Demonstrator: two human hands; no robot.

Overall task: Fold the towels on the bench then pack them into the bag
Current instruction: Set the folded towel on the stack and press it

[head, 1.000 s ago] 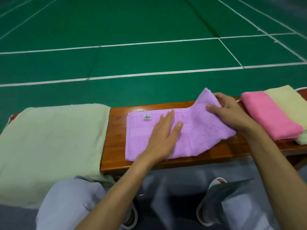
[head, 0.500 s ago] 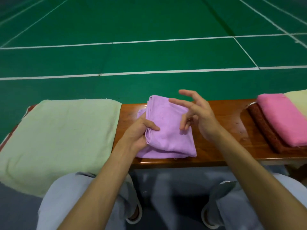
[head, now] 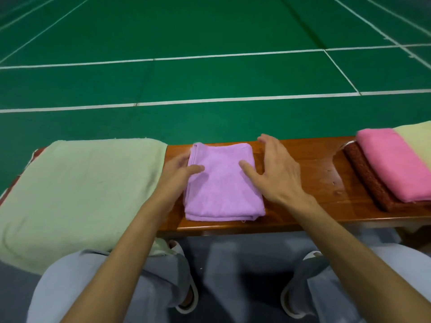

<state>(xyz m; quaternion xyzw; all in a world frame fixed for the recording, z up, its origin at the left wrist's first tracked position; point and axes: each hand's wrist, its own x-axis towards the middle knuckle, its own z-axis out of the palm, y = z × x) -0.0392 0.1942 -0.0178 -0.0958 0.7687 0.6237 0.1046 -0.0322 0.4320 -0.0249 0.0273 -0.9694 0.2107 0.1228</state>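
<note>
A: While the purple towel [head: 222, 183] lies folded square in the middle of the worktop [head: 303, 183], both hands bracket it. Left hand [head: 178, 171] at its left edge, thumb laid on top, fingers partly hidden beside the cloth. Right hand [head: 272, 169] at its right edge, thumb on the cloth, fingers spread loose over bare wood.

B: Gripping?

A: Neither one closed on anything, as far as I can see. Both look relaxed and open, resting against the sides (my guess: squaring the stack, or about to scoop it up).

B: Other towels?

A: Pale green towel [head: 77, 197] spread flat over the worktop's left end, draping off the front edge; unfolded, so likely next. At the right end, a folded pink towel [head: 394, 164] sits on a brown towel [head: 366, 176], with a pale yellow towel [head: 417, 143] at the far right, partly cut off.

B: Bag?

A: Not in view. Packing not yet begun, I judge. Layered front edges of the purple one look loose, so a lift from both sides would hold the fold.
</note>
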